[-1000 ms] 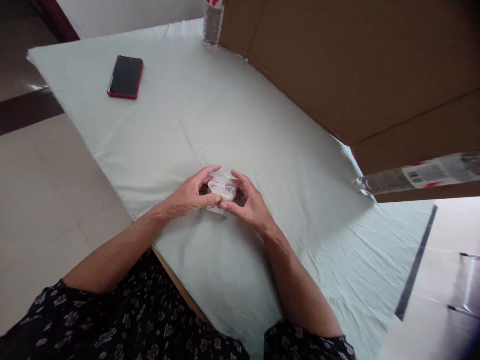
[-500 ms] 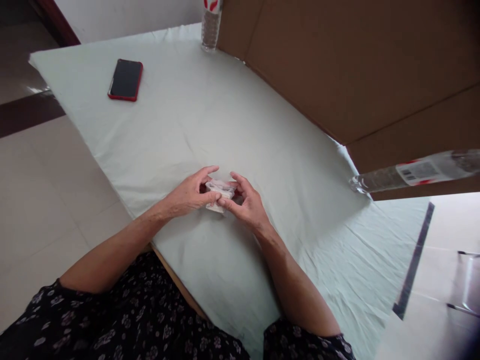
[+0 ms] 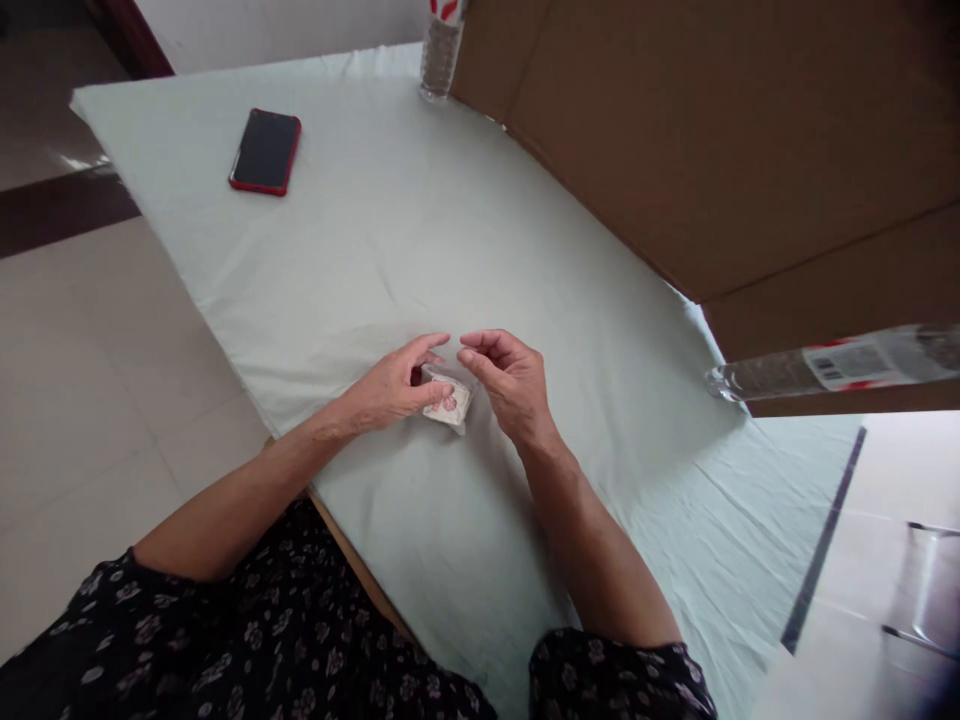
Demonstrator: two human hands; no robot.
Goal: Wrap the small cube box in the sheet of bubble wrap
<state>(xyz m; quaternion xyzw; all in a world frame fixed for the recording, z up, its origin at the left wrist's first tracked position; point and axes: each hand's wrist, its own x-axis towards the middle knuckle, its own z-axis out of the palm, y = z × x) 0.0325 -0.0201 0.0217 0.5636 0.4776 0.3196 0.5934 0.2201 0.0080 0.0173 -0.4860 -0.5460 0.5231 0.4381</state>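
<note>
A small whitish packet (image 3: 452,404) with a reddish print and a clear, filmy wrapper is held just above the pale green cloth. My left hand (image 3: 397,385) grips its left side, the thumb lying across the front face. At the packet's upper right, my right hand (image 3: 510,380) pinches thumb and fingertips together at the edge of the clear wrapper. The film between those fingertips is too faint to make out fully.
The cloth-covered table (image 3: 360,250) carries a red-cased phone (image 3: 266,152) at the far left. Brown cardboard (image 3: 675,150) stands along the right, with a bottle (image 3: 441,55) at its far end and another bottle (image 3: 832,368) at its near end.
My right hand has let go of the packet's front and moved up to its upper right corner. The packet's printed face now shows. The whole view has shifted slightly.
</note>
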